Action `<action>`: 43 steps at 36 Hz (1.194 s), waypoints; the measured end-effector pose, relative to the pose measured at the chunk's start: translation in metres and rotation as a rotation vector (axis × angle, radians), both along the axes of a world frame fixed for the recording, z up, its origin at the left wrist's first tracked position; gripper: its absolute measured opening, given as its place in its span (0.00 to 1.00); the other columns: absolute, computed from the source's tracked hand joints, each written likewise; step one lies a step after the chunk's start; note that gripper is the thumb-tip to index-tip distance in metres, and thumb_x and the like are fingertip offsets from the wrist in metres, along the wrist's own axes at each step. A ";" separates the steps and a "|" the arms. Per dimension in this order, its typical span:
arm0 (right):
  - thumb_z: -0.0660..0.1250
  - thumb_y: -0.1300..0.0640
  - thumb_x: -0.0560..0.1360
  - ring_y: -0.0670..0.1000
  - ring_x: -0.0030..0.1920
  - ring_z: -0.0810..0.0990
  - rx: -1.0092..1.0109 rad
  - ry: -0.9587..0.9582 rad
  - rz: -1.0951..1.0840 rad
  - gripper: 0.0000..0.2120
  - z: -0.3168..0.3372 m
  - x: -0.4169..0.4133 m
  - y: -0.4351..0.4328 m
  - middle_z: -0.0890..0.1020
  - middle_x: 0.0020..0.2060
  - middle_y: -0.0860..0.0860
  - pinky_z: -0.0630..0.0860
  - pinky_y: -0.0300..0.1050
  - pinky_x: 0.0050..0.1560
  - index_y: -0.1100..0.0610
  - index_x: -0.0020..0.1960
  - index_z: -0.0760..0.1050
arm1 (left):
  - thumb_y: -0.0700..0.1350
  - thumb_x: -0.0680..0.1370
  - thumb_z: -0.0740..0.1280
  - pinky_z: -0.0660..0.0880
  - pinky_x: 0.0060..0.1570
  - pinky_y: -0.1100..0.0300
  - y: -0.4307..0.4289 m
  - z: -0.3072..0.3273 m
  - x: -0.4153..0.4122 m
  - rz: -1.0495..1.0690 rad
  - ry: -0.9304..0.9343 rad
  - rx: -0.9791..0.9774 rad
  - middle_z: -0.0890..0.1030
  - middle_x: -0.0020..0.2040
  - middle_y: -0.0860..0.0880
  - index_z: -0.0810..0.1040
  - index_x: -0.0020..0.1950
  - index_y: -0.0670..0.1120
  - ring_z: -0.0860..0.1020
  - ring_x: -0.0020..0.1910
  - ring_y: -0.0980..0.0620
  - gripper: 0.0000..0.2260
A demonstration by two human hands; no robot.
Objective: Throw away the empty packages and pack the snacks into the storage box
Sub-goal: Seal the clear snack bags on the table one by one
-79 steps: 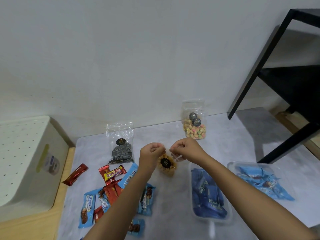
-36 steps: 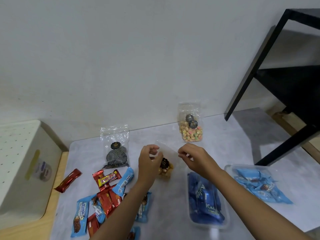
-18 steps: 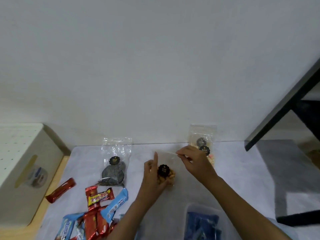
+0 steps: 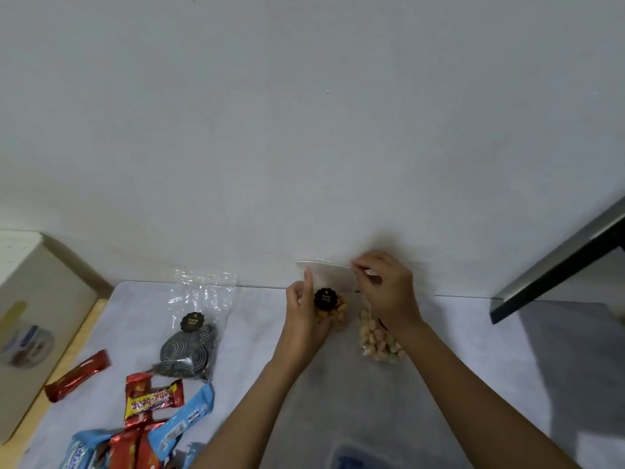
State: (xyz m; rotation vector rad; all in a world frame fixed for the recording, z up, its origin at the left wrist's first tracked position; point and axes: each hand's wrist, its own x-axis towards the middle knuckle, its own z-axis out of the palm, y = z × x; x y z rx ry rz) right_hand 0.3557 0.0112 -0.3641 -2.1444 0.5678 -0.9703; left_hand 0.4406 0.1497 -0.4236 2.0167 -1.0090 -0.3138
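Observation:
Between both hands, raised just above the grey table, is a clear bag of orange-brown snacks with a black round label. My left hand cups its bottom and left side, forefinger up along the bag. My right hand pinches the bag's top right corner. Behind my right wrist lies a clear bag of pastel puffs. A clear bag of black liquorice wheels lies to the left. The clear storage box shows only its rim at the bottom edge.
A heap of red and blue wrapped bars fills the lower left, with one red bar apart. A white perforated bin stands at the far left. A black shelf frame slants in at the right. The wall is close behind.
The view has tilted up, so the storage boxes have dropped almost out of sight. Both hands have lifted the orange snack bag, and my right hand has shifted to its top right corner.

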 end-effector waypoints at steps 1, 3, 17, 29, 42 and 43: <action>0.70 0.69 0.71 0.44 0.43 0.78 0.007 -0.007 -0.017 0.05 -0.001 0.001 -0.001 0.80 0.41 0.53 0.78 0.34 0.40 0.63 0.45 0.82 | 0.36 0.70 0.69 0.60 0.53 0.77 -0.002 0.000 0.000 0.004 0.008 0.002 0.58 0.57 0.51 0.40 0.72 0.55 0.66 0.54 0.54 0.44; 0.70 0.69 0.71 0.44 0.43 0.78 0.032 -0.029 -0.064 0.06 -0.002 0.002 0.000 0.80 0.42 0.52 0.77 0.31 0.41 0.62 0.46 0.82 | 0.35 0.70 0.68 0.59 0.53 0.79 -0.005 -0.001 -0.001 0.009 0.013 0.003 0.58 0.57 0.51 0.39 0.72 0.55 0.65 0.54 0.56 0.44; 0.69 0.69 0.71 0.46 0.41 0.78 0.130 -0.095 -0.211 0.05 0.000 0.005 0.009 0.79 0.43 0.53 0.75 0.26 0.39 0.63 0.46 0.82 | 0.37 0.71 0.69 0.59 0.52 0.82 -0.005 0.009 -0.001 0.003 0.029 0.030 0.58 0.60 0.50 0.41 0.74 0.51 0.66 0.55 0.54 0.43; 0.70 0.68 0.71 0.42 0.38 0.78 0.167 -0.021 -0.141 0.07 0.001 0.007 0.061 0.79 0.43 0.51 0.74 0.25 0.41 0.61 0.48 0.81 | 0.49 0.76 0.64 0.64 0.67 0.58 0.071 0.043 0.042 0.060 -0.059 0.096 0.63 0.67 0.46 0.60 0.74 0.46 0.65 0.67 0.50 0.28; 0.67 0.60 0.75 0.46 0.53 0.74 0.496 0.239 0.038 0.22 -0.048 0.100 0.195 0.74 0.57 0.48 0.71 0.33 0.49 0.56 0.68 0.69 | 0.51 0.77 0.65 0.53 0.67 0.64 0.186 0.036 0.149 0.169 0.036 0.175 0.54 0.75 0.48 0.54 0.75 0.48 0.55 0.74 0.51 0.31; 0.67 0.59 0.75 0.46 0.54 0.74 0.545 0.238 0.036 0.23 -0.051 0.107 0.202 0.73 0.58 0.48 0.72 0.36 0.51 0.55 0.69 0.67 | 0.52 0.77 0.65 0.53 0.68 0.63 0.190 0.033 0.154 0.155 0.064 0.177 0.52 0.75 0.49 0.53 0.76 0.49 0.53 0.75 0.51 0.32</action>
